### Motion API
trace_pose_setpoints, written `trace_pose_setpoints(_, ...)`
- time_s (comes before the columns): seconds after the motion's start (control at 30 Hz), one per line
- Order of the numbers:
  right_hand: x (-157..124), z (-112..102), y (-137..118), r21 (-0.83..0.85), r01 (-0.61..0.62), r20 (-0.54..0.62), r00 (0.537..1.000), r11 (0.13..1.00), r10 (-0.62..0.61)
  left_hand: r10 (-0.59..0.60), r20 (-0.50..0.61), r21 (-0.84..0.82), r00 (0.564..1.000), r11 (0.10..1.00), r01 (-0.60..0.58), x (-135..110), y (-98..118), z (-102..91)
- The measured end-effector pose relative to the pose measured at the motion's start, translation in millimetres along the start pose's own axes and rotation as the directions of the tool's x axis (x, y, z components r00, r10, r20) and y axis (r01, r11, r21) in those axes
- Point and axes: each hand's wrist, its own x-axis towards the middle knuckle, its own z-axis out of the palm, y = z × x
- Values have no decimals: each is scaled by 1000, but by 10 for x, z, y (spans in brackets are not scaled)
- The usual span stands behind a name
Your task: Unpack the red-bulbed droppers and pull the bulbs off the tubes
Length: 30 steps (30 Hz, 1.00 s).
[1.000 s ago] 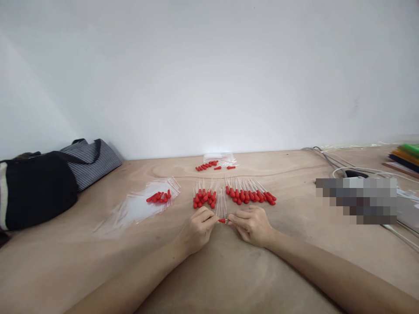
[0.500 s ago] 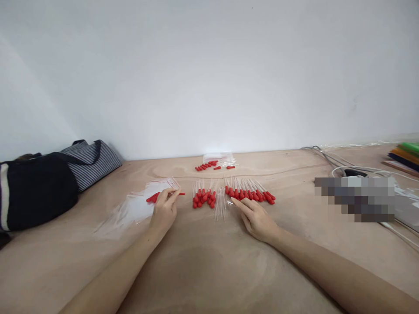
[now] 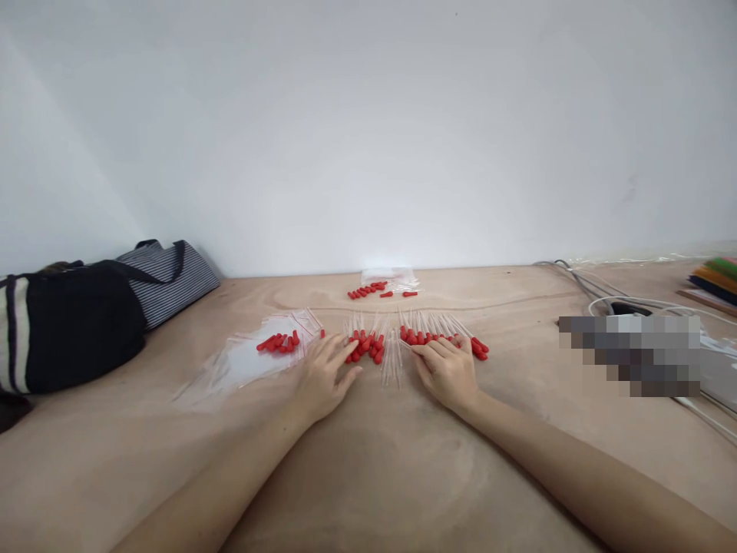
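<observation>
Pale wall [image 3: 368, 153] behind a wooden tabletop [image 3: 368, 476]. Two fanned groups of slim, clear droppers [image 3: 366, 346] with glossy red bulbs lie at centre, bare clear tubes [image 3: 392, 361] between. Hands are apart: left hand [image 3: 325, 376] loosely spread by the left group, right hand [image 3: 446, 370] curled at the right group, its grip unclear.
</observation>
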Motion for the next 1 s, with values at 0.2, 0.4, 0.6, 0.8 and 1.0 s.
trace_pose_setpoints(0.2,131,234,-55,-127,51,16,999,991,-49,11,115,-86,993,996,-1,63,133,131)
trace_pose_setpoints(0.4,151,308,-73,-186,69,136,990,980,-43,17,21,-51,1000,999,-16,211,106,293)
trace_pose_setpoints(0.6,145,313,-93,-158,58,212,977,986,-24,32,11,-12,999,999,-32,270,119,366)
trace_pose_setpoints(0.8,136,222,-96,-103,43,172,985,994,-24,-42,-183,-104,982,994,24,279,111,283)
trace_pose_setpoints(1.0,-40,-141,-65,43,93,40,995,995,-95,-26,-243,-416,970,906,-79,66,157,-3)
